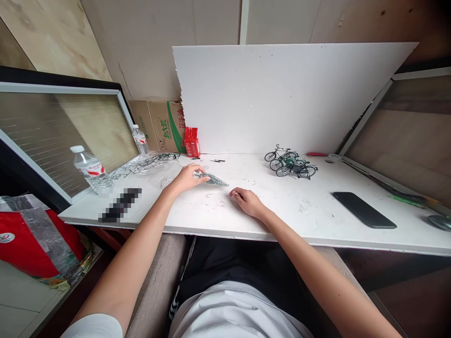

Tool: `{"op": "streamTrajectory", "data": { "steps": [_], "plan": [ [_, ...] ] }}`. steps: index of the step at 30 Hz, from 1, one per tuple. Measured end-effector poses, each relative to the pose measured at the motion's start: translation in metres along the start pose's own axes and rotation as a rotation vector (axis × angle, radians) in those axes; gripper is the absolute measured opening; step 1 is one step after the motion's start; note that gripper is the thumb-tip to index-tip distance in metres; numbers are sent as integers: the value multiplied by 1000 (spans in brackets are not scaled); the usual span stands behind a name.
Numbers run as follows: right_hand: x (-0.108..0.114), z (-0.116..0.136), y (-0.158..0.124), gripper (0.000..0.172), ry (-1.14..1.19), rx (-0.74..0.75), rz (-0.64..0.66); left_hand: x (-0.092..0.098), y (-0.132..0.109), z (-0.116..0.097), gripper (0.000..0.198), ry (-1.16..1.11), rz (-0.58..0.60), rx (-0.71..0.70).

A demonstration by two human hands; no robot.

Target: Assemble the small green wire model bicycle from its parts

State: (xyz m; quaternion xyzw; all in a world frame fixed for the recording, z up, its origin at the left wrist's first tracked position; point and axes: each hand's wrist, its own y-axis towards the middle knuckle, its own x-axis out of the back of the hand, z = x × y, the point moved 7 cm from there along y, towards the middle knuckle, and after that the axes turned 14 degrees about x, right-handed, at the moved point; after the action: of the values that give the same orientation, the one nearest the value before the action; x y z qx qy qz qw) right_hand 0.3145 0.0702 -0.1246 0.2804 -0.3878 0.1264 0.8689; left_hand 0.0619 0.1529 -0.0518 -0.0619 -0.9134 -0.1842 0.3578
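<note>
My left hand (189, 178) is closed on one end of a small clear plastic bag (214, 180) with dark green pieces inside. The bag slants down to the right, just above the white table. Near its pointed end, my right hand (246, 201) rests low over the tabletop with its fingers curled together. Whether anything is between those fingertips I cannot make out. Several small model bicycles (291, 162), dark green and black, stand close together farther back on the right.
On the white table (282, 216), dark thin part frames (148, 162) and plastic wrappers lie at left. Two water bottles (92, 171), a cardboard box (158, 124) and a red box (192, 142) stand there. A black phone (363, 210) lies right. A white board (296, 98) leans behind.
</note>
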Motion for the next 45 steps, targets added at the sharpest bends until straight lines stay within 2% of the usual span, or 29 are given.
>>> {"op": "streamTrajectory", "data": {
  "steps": [3, 11, 18, 23, 28, 34, 36, 40, 43, 45],
  "plan": [
    [0, 4, -1, 28, -6, -7, 2, -5, 8, -4, 41, 3, 28, 1],
    [2, 4, 0, 23, 2, -19, -45, -3, 13, -26, 22, 70, -72, -118],
    [-2, 4, -1, 22, -58, -5, -11, 2, 25, -45, 20, 103, -111, -168],
    [-1, 6, -2, 20, -64, 4, -32, 2, 32, -59, 18, 193, -140, -232],
    [4, 5, -4, 34, -64, -61, -92, -3, 33, -72, 21, 273, -146, -272],
    [1, -1, 8, 54, -138, -131, -36, -13, 29, -87, 20, 310, -73, -319],
    [0, -4, 16, 48, -159, -149, -34, -15, 29, -88, 17, 293, -57, -328],
    [-3, -10, 32, 26, -180, -164, -57, -16, 31, -83, 15, 143, -47, -285],
    [-5, -14, 37, 26, -166, -190, -92, -15, 34, -71, 19, 12, -43, -175],
    [-5, -17, 37, 29, -136, -202, -111, -16, 36, -62, 29, -37, -25, -89]
  ]
}}
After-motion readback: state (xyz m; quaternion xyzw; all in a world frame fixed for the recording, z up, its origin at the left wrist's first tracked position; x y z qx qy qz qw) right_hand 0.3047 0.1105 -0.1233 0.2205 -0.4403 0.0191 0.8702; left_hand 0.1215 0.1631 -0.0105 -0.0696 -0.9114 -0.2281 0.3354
